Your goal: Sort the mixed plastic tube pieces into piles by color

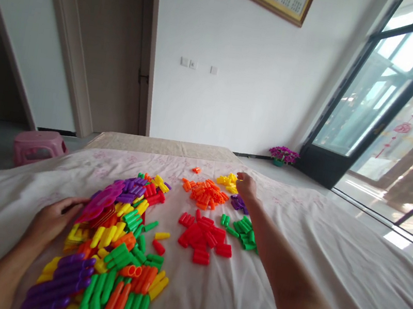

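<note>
My left hand [53, 220] is closed on the near edge of a magenta scalloped plastic piece [104, 202], which lies tilted over a large mixed heap. That heap holds purple [63, 278], green [120, 256], yellow, orange and red bullet-shaped plastic building pieces. At the far right, my right hand [247, 186] is beside a small pile of yellow pieces [228, 181]. Its fingers are curled together, and whatever they hold is too small to name. Nearer me are piles of orange pieces [208, 194], purple pieces [238, 203], red pieces [201, 237] and green pieces [244, 231].
A pale floral cloth [304, 253] with wrinkles covers the surface. Single yellow [162, 235] and red [158, 246] pieces lie between the heap and the red pile. A pink stool [40, 145] stands left, and potted magenta flowers [284, 155] stand by the glass door.
</note>
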A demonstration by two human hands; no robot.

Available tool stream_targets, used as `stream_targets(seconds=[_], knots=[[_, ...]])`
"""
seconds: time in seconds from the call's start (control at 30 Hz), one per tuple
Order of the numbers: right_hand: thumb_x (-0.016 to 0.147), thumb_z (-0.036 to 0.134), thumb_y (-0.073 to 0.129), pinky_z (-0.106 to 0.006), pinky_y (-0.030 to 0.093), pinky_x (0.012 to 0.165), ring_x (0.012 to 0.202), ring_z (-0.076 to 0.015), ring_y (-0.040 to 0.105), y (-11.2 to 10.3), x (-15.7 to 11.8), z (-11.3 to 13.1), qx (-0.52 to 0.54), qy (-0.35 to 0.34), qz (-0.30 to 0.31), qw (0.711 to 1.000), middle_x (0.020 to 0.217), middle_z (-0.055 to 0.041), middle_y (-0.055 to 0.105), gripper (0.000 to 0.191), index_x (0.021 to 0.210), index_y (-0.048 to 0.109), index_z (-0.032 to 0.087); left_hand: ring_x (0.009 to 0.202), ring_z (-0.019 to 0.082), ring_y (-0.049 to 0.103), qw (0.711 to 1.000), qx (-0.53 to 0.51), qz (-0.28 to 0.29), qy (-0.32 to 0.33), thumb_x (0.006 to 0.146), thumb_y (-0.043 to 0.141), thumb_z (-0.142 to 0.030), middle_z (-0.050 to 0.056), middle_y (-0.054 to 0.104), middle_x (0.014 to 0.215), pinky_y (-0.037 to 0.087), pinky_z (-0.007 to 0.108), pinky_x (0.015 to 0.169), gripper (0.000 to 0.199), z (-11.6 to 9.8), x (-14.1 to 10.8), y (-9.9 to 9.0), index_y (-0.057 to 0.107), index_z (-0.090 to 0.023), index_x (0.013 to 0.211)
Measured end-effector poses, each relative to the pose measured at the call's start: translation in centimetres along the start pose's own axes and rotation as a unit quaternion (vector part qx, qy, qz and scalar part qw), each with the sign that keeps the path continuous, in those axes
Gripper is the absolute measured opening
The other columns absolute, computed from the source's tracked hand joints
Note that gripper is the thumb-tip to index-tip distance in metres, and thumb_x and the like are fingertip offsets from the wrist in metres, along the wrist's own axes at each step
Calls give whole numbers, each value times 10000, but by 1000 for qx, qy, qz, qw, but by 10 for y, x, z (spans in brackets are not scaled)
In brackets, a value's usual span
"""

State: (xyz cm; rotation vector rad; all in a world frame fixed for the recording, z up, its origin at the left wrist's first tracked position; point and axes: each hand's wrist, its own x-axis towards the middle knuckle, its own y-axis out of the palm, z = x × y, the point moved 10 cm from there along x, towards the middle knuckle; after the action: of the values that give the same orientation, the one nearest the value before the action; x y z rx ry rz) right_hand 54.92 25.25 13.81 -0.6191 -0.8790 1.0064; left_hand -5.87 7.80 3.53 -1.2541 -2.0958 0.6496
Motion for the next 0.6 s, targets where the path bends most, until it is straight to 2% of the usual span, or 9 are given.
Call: stream_targets(seconds=[0.07,0.13,0.2,0.27,0.33,0.4,0.47,0.6], knots=[[792,105,505,-258,484,853,999,-180,659,8,-13,20,44,-33,18,998,1097,-83,721,434,1192,667,155,969,249,702,999,-26,18,-10,797,541,-470,37,785,1027,529,285,831,437,2,0,3,730,-199,1083],[794,134,553,-263,503,808,913,-175,677,26,-41,57,96,-104,76,987,1001,-62,744,351,1108,705,172,993,259,691,999,-35,20,-15,792,544,-468,41,781,1035,517,305,861,441,2,1,3,728,-194,1084],[787,156,597,-273,510,787,864,-177,680,45,-83,102,125,-197,154,960,953,-42,750,278,1025,734,196,1005,262,684,999,-41,25,-17,795,538,-470,46,777,1040,511,310,867,451,2,0,3,723,-186,1094],[795,139,586,-256,504,773,857,-163,678,60,-133,143,140,-280,229,922,974,-28,747,273,1009,741,207,1020,260,675,998,-48,32,-16,800,535,-466,54,770,1056,502,308,880,461,1,-1,4,714,-174,1109],[813,161,594,-235,493,730,819,-154,677,73,-178,171,125,-328,298,888,956,-34,745,271,1038,739,202,1038,255,665,998,-53,35,-16,805,535,-459,61,759,1085,488,303,900,467,1,-2,4,705,-166,1125],[814,214,640,-240,477,714,833,-167,672,80,-213,188,75,-377,333,861,975,-43,739,285,1085,727,212,1044,249,661,997,-58,39,-27,814,529,-454,64,749,1114,488,296,895,476,3,-3,4,690,-165,1156],[817,265,673,-261,463,730,895,-196,663,84,-237,199,10,-429,340,837,1004,-55,730,285,1094,724,225,1038,244,664,997,-60,42,-35,820,523,-450,64,743,1131,492,291,882,480,4,-3,5,681,-167,1174],[856,289,657,-275,440,770,944,-207,642,87,-258,204,-46,-486,327,809,997,-67,710,191,1014,728,210,1034,244,667,998,-51,37,-22,810,534,-460,49,760,1082,491,276,878,463,1,-1,5,701,-175,1135]])
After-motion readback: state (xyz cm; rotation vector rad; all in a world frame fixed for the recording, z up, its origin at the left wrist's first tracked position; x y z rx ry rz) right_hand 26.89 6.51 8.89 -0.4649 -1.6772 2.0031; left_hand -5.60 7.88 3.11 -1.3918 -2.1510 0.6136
